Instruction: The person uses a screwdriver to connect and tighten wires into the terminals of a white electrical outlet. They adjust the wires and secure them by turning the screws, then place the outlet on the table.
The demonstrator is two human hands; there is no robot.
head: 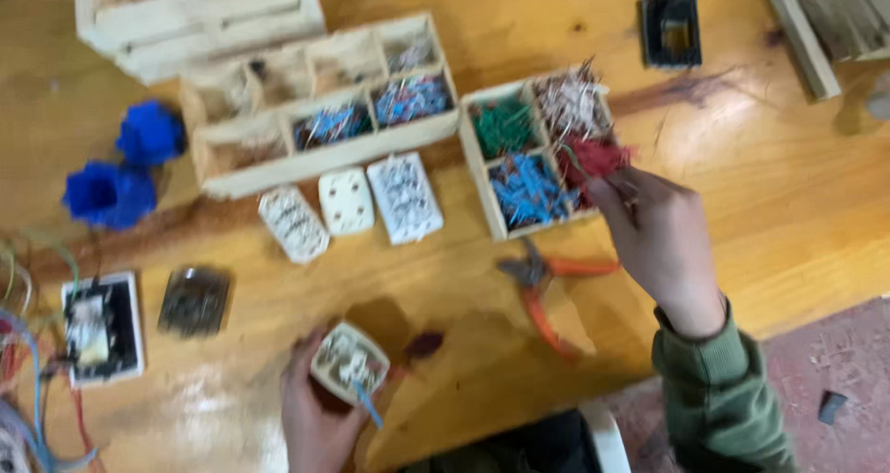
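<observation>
right hand [660,241] right of centre, fingers pinched on red wires [593,156] in wooden tray [482,162]. left hand [315,417] bottom centre, clamped on white socket [349,362]. risk: snagged neighbouring wires spilling onto surface.

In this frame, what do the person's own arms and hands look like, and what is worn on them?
Both hands are bare: no gloves, and the blurred picture shows no rings or watch. The right hand comes out of an olive-green sleeve with a ribbed cuff at the wrist. The left hand shows only to the wrist, with no sleeve in view.
</observation>
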